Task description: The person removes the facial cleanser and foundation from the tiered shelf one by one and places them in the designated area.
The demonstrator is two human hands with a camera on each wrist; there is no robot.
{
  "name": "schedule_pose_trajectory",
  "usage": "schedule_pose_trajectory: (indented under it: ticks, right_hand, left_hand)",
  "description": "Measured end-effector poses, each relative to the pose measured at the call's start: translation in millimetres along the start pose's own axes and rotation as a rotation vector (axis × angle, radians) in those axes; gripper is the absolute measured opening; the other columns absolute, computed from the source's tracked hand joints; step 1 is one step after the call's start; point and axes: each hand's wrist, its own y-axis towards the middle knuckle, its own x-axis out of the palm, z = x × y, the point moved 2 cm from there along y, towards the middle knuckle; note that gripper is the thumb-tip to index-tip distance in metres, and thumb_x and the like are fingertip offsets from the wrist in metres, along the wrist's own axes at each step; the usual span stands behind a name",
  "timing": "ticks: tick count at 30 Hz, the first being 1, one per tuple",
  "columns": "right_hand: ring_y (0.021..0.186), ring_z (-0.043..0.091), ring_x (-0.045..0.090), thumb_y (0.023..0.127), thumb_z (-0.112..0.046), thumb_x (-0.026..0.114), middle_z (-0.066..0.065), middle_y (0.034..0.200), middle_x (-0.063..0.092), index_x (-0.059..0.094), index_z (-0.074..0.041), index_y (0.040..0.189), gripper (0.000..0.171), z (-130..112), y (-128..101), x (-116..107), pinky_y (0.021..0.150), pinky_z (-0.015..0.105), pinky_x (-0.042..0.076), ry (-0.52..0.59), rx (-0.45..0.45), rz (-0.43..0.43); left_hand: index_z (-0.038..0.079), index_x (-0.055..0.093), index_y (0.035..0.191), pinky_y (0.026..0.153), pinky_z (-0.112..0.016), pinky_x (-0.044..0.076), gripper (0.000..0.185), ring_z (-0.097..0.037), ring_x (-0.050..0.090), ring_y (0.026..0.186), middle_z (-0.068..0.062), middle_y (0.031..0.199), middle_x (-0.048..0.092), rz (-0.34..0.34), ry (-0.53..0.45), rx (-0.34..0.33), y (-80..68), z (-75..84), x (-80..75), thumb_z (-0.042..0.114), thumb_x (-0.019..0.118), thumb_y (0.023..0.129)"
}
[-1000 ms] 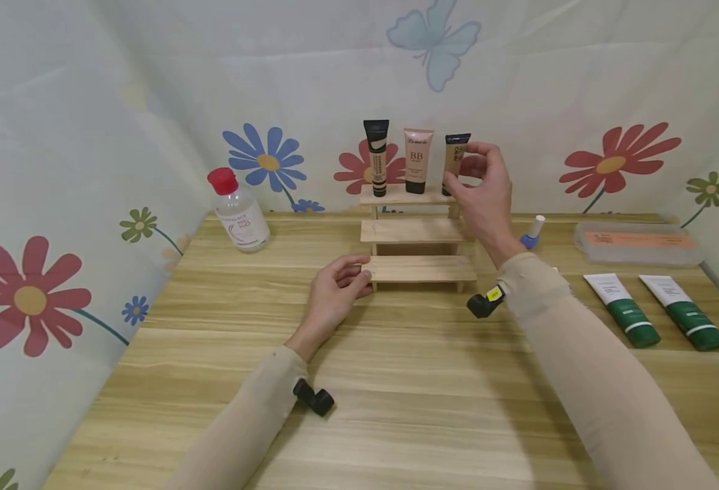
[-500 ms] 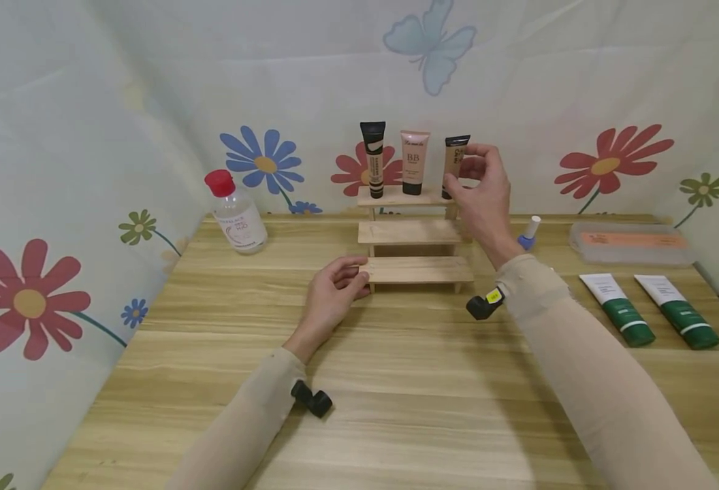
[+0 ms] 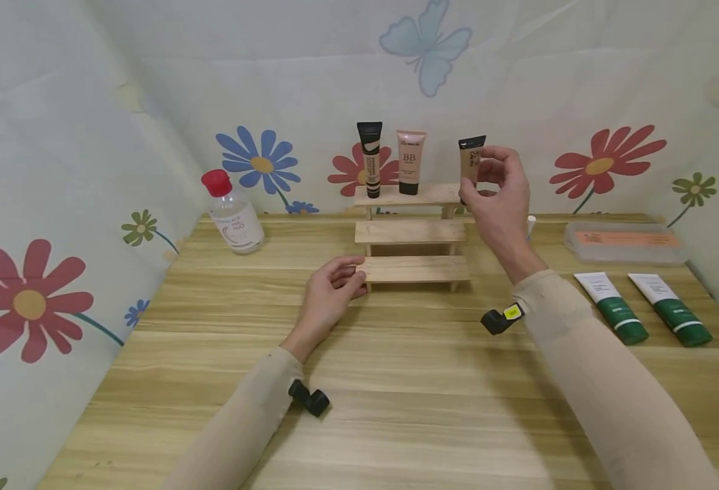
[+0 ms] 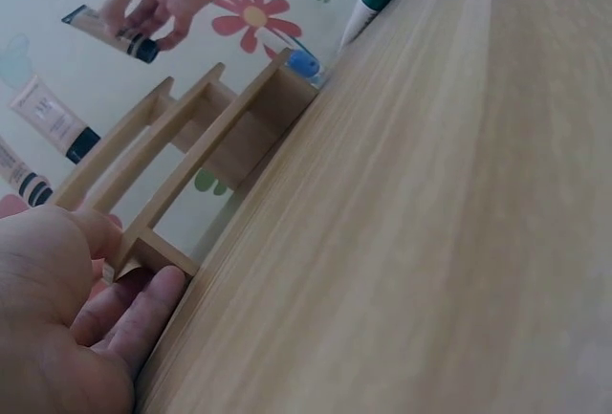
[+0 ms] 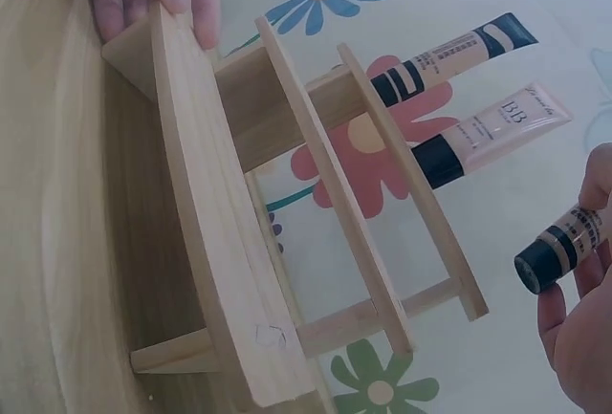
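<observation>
From the head view, the right hand (image 3: 502,197) pinches a beige tube with a black cap (image 3: 471,165) between thumb and fingertips, holding it upright in the air just past the right end of the top step of a wooden three-step stand (image 3: 413,231). On that top step stand a striped black-capped tube (image 3: 369,158) and a pink BB tube (image 3: 410,162). The left hand (image 3: 331,292) rests on the tabletop (image 3: 396,381), its curled fingers gripping the left end of the lowest step. A clear bottle with a red cap (image 3: 232,213) stands at far left; two green-and-white tubes (image 3: 638,307) and a flat plastic box (image 3: 623,241) lie to the right. Seen from the left wrist, the left hand (image 4: 67,328) has fingers and thumb closed around the corner of the stand (image 4: 172,185), with the lifted tube (image 4: 110,33) clear of it. Seen from the right wrist, the held tube's (image 5: 562,247) black cap points toward the stand (image 5: 287,204), apart from it.
</observation>
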Motion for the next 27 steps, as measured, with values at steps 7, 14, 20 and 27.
schedule_pose_trajectory:
  ticks: [7,14,20,27]
  right_hand:
    - [0.106,0.016,0.063,0.1,-0.002,0.074,-0.002,0.117,0.062,0.065,-0.013,0.141,0.043,-5,-16,-15,0.076,0.023,0.055,0.034,-0.04,0.032]
    - [0.104,0.016,0.063,0.099,0.003,0.073,-0.004,0.116,0.062,0.065,-0.006,0.144,0.047,-5,-34,-34,0.074,0.021,0.055,0.012,-0.063,0.025]
    - [0.104,0.015,0.063,0.098,0.004,0.074,-0.006,0.115,0.063,0.066,-0.004,0.146,0.049,-5,-52,-52,0.073,0.018,0.056,-0.038,-0.058,0.035]
    - [0.105,0.015,0.064,0.099,0.001,0.075,-0.008,0.116,0.063,0.068,-0.007,0.147,0.048,-6,-67,-72,0.075,0.014,0.058,-0.07,-0.053,0.058]
  left_hand:
    - [0.012,0.075,0.139,0.095,-0.034,0.071,0.029,-0.031,0.077,0.114,-0.017,0.122,0.072,-0.002,-0.001,-0.005,-0.2,-0.1,-0.2,0.014,0.074,0.11]
    - [0.012,0.074,0.139,0.095,-0.034,0.071,0.029,-0.031,0.076,0.114,-0.017,0.122,0.072,-0.002,0.0,-0.009,-0.7,1.6,0.4,0.013,0.074,0.11]
    - [0.011,0.074,0.14,0.094,-0.034,0.072,0.03,-0.031,0.076,0.113,-0.017,0.123,0.072,0.004,0.005,-0.008,0.3,3.1,0.9,0.013,0.074,0.11]
    - [0.009,0.074,0.139,0.094,-0.034,0.071,0.029,-0.031,0.075,0.114,-0.017,0.124,0.071,0.008,0.001,-0.009,-0.1,1.4,0.4,0.011,0.074,0.11]
